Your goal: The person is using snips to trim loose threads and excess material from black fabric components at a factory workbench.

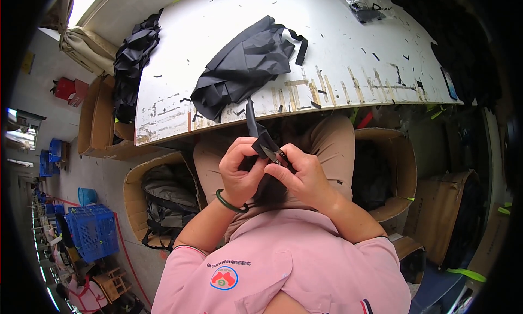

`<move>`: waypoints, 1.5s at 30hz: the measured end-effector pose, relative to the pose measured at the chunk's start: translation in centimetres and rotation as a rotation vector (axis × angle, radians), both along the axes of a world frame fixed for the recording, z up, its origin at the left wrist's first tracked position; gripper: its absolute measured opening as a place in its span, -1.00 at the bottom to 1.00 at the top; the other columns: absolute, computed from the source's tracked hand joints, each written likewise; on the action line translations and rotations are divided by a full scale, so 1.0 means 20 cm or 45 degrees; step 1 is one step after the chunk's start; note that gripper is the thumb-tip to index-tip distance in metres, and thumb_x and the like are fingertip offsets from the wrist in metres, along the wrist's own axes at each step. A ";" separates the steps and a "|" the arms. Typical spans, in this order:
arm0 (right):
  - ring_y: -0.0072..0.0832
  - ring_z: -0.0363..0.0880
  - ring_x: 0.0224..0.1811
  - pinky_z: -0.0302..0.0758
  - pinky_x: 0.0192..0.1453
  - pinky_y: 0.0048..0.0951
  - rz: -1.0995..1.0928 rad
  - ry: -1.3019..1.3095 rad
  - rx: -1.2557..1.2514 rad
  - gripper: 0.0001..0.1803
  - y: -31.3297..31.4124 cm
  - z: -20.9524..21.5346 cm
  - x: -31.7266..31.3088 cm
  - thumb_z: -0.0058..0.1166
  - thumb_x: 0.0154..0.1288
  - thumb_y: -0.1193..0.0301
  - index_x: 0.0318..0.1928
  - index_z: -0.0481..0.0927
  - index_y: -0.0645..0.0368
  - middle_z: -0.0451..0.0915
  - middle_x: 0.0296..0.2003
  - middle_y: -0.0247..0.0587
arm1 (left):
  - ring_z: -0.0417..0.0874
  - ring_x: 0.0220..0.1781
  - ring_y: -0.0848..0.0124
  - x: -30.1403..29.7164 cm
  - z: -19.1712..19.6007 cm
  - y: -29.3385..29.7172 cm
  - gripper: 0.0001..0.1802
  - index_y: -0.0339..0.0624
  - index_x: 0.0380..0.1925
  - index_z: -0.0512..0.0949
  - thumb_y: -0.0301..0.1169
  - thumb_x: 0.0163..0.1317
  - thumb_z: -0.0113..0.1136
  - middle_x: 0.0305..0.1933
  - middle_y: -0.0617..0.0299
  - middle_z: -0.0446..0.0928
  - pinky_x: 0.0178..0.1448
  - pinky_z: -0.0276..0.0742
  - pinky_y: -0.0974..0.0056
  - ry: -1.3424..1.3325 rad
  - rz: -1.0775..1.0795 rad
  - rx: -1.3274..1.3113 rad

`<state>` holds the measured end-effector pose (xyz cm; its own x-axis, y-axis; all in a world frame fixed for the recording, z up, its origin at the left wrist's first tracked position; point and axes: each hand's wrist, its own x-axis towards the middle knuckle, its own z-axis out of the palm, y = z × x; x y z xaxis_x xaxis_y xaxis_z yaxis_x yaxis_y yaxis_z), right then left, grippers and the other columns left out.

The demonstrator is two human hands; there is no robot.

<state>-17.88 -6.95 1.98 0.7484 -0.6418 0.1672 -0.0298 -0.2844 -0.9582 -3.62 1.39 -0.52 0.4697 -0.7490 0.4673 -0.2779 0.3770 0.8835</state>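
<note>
My left hand [239, 169], a dark green bangle on its wrist, is closed on the end of a black fabric strap [251, 120]. The strap rises from there toward the table's near edge, beside a crumpled black fabric piece [245, 63]; whether the two are joined is unclear. In my right hand [303, 175] is a small pair of thread snips [271, 154], its metal blades pointing at the strap by my left fingers. Both hands are above my lap, just short of the table. A loose black strap end [300, 48] curls off the fabric's far right corner.
Black scraps and tape marks dot the white table [174, 58]. Black fabric is heaped at its left edge [136, 63] and right end [463, 47]. A clear plastic bag [366, 3] lies far right. Open cardboard boxes stand left [133, 191] and right [409, 167] of my legs.
</note>
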 end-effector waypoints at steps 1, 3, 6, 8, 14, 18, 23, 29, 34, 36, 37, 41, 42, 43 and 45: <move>-0.33 0.38 -0.66 0.35 -0.54 -0.40 -0.009 -0.011 -0.010 -0.63 0.00 0.00 0.00 0.21 0.28 0.20 -0.38 0.40 0.23 0.41 -0.64 -0.15 | 0.58 -0.21 0.43 0.00 0.00 0.00 -0.83 -0.29 -0.35 0.53 -0.72 0.07 0.22 -0.19 0.13 0.55 -0.10 0.47 0.40 0.000 0.000 0.000; -0.33 0.37 -0.67 0.34 -0.55 -0.40 -0.011 -0.006 -0.001 -0.63 0.00 -0.01 0.00 0.21 0.28 0.20 -0.38 0.40 0.23 0.40 -0.64 -0.15 | 0.58 -0.21 0.43 0.00 0.01 0.00 -0.83 -0.29 -0.35 0.53 -0.72 0.07 0.22 -0.20 0.13 0.55 -0.11 0.47 0.41 -0.053 -0.001 -0.007; -0.47 0.31 -0.62 0.31 -0.53 -0.46 -0.001 0.033 0.037 -0.68 0.00 -0.03 -0.02 0.21 0.29 0.23 -0.34 0.44 0.23 0.38 -0.62 -0.24 | 0.58 -0.21 0.43 0.00 0.01 0.01 -0.84 -0.29 -0.35 0.53 -0.73 0.07 0.22 -0.20 0.12 0.56 -0.11 0.47 0.41 -0.029 0.004 -0.012; -0.62 0.26 -0.57 0.28 -0.51 -0.52 0.009 0.068 0.063 -0.72 0.00 -0.04 -0.03 0.21 0.30 0.26 -0.29 0.49 0.23 0.37 -0.60 -0.33 | 0.58 -0.22 0.43 -0.01 0.01 0.01 -0.84 -0.30 -0.36 0.52 -0.73 0.06 0.22 -0.21 0.12 0.56 -0.12 0.47 0.41 -0.010 -0.003 -0.016; -0.62 0.26 -0.57 0.27 -0.50 -0.51 0.040 0.045 0.078 -0.71 0.00 0.00 -0.03 0.20 0.30 0.25 -0.31 0.48 0.23 0.36 -0.60 -0.32 | 0.58 -0.22 0.42 0.00 -0.01 0.02 -0.83 -0.31 -0.39 0.52 -0.75 0.02 0.21 -0.22 0.11 0.57 -0.13 0.48 0.41 0.019 -0.077 0.000; -0.60 0.25 -0.57 0.27 -0.50 -0.50 0.043 0.061 0.075 -0.71 -0.01 0.00 -0.03 0.19 0.31 0.26 -0.33 0.47 0.23 0.35 -0.60 -0.30 | 0.59 -0.22 0.41 0.02 0.00 0.02 -0.81 -0.31 -0.39 0.53 -0.77 -0.01 0.19 -0.21 0.10 0.57 -0.14 0.49 0.41 -0.009 -0.132 0.010; -0.35 0.31 -0.68 0.28 -0.56 -0.37 0.003 0.047 0.052 -0.64 -0.01 -0.01 -0.05 0.18 0.30 0.20 -0.41 0.43 0.24 0.38 -0.66 -0.11 | 0.60 -0.21 0.41 0.06 0.02 0.02 -0.81 -0.31 -0.37 0.55 -0.76 0.00 0.20 -0.20 0.10 0.58 -0.14 0.49 0.40 -0.058 -0.244 0.033; -0.64 0.18 -0.58 0.22 -0.52 -0.47 0.184 0.111 0.374 -0.66 -0.07 0.02 -0.11 0.20 0.30 0.22 -0.42 0.46 0.23 0.31 -0.67 -0.33 | 0.56 -0.14 0.45 0.14 0.07 0.02 -0.88 -0.34 -0.36 0.55 -0.70 0.09 0.19 -0.17 0.13 0.56 -0.03 0.47 0.41 0.430 -0.591 0.226; -0.64 0.20 -0.56 0.22 -0.51 -0.47 0.299 0.158 0.289 -0.63 -0.11 0.04 -0.13 0.23 0.27 0.19 -0.41 0.46 0.24 0.33 -0.63 -0.34 | 0.55 -0.16 0.45 0.19 0.08 0.01 -0.89 -0.33 -0.36 0.56 -0.66 0.06 0.21 -0.19 0.15 0.55 -0.04 0.45 0.40 0.597 -0.865 0.364; -0.62 0.22 -0.57 0.23 -0.51 -0.46 0.330 0.246 0.212 -0.63 -0.13 0.08 -0.14 0.23 0.25 0.19 -0.41 0.46 0.25 0.35 -0.62 -0.30 | 0.54 -0.16 0.45 0.20 0.08 0.00 -0.89 -0.33 -0.36 0.56 -0.65 0.06 0.22 -0.20 0.15 0.55 -0.04 0.44 0.40 0.612 -0.909 0.385; -0.59 0.24 -0.58 0.25 -0.50 -0.45 0.357 0.333 0.136 -0.63 -0.14 0.10 -0.15 0.24 0.24 0.18 -0.40 0.47 0.25 0.37 -0.62 -0.25 | 0.54 -0.16 0.44 0.21 0.08 0.00 -0.89 -0.33 -0.37 0.56 -0.65 0.06 0.22 -0.20 0.15 0.55 -0.04 0.44 0.40 0.647 -0.940 0.406; -0.68 0.17 -0.55 0.17 -0.51 -0.53 0.311 0.253 0.145 -0.72 -0.14 0.09 -0.16 0.27 0.21 0.33 -0.41 0.45 0.22 0.27 -0.61 -0.40 | 0.54 -0.16 0.44 0.22 0.07 0.00 -0.91 -0.34 -0.37 0.57 -0.63 0.07 0.23 -0.21 0.14 0.55 -0.04 0.44 0.39 0.662 -1.001 0.450; -0.68 0.17 -0.55 0.17 -0.51 -0.53 0.328 0.279 0.141 -0.72 -0.14 0.09 -0.16 0.27 0.21 0.33 -0.41 0.45 0.22 0.27 -0.62 -0.41 | 0.54 -0.16 0.44 0.22 0.07 0.00 -0.91 -0.34 -0.37 0.57 -0.63 0.07 0.23 -0.21 0.14 0.55 -0.04 0.44 0.39 0.663 -1.001 0.449; -0.68 0.17 -0.56 0.18 -0.51 -0.53 0.345 0.305 0.138 -0.72 -0.15 0.09 -0.16 0.28 0.21 0.32 -0.40 0.46 0.22 0.27 -0.62 -0.41 | 0.54 -0.17 0.44 0.23 0.08 -0.01 -0.91 -0.34 -0.37 0.56 -0.63 0.08 0.23 -0.21 0.15 0.54 -0.05 0.44 0.40 0.651 -1.016 0.454; -0.68 0.18 -0.56 0.18 -0.51 -0.53 0.379 0.338 0.144 -0.71 -0.15 0.10 -0.16 0.28 0.21 0.32 -0.39 0.46 0.22 0.27 -0.62 -0.41 | 0.54 -0.17 0.45 0.23 0.08 -0.01 -0.91 -0.35 -0.38 0.56 -0.62 0.08 0.23 -0.21 0.15 0.54 -0.05 0.44 0.40 0.639 -1.030 0.460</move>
